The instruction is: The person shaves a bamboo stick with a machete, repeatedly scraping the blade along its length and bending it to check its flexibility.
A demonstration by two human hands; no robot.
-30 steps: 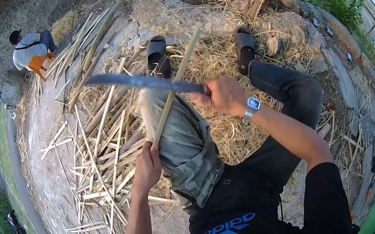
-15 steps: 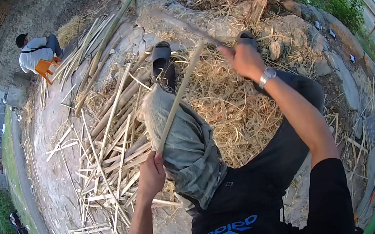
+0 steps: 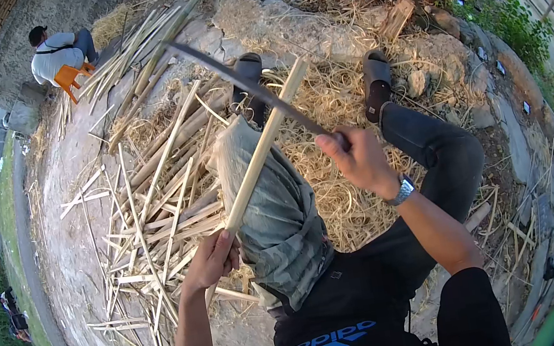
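Had pale strip (image 3: 258,161) slanted over draped cloth (image 3: 268,238), gripped at near end by L hand (image 3: 209,262); clutched long knife (image 3: 247,85) by handle in R hand (image 3: 364,166), w/ blade crossing strip in view. Needed firm L hold well clear of edge, plus shallow, even strokes outward imo.

One left hand (image 3: 210,261) and one right hand (image 3: 364,166) are seen. One knife (image 3: 239,80), one held strip (image 3: 258,165), one wristwatch (image 3: 405,190) and two sandals (image 3: 376,69) are counted; near the ground's (image 3: 77,265) far left corner, one chair (image 3: 68,77) and one seated person (image 3: 54,61). The piled strips (image 3: 194,213) cannot be counted.
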